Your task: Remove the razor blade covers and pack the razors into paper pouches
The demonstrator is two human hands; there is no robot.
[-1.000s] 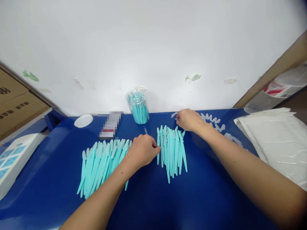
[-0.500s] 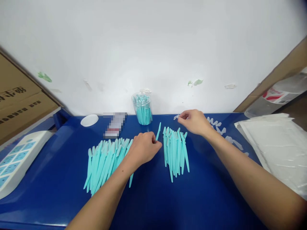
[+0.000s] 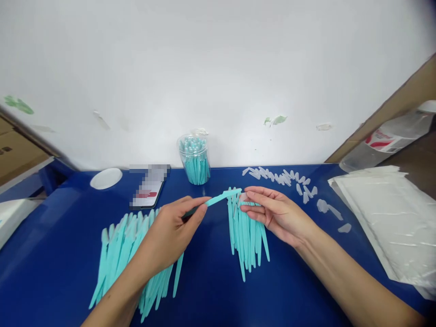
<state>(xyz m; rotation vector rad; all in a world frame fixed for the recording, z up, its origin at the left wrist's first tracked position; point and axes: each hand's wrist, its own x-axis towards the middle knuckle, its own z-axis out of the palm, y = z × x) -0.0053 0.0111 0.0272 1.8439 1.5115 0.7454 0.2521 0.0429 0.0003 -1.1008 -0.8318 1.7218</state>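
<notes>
In the head view, the left hand (image 3: 166, 234) is pinching one teal stick (image 3: 218, 198) between thumb and fingers, its grip pressed together on the stick's near end. The stick is pointing away from that grip to the right and slightly up, its long axis running almost level across the gap between the two hands. Its far tip is lying right at the fingertips of the right hand (image 3: 275, 213), which is the nearer hand to that end. The right hand's fingers are lying loosely extended, and something small and pale seems to be sitting at their tips; whether the grip is closing on it is too small to tell.

Below the right hand a bundle of teal sticks (image 3: 247, 231) is resting on the blue surface (image 3: 211, 290), and a second pile (image 3: 119, 254) is fanning out under the left forearm, partly covered by it. Beyond the right hand, clear caps (image 3: 289, 179) are lying scattered. A clear cup (image 3: 195, 156) of sticks is standing farther back.
</notes>
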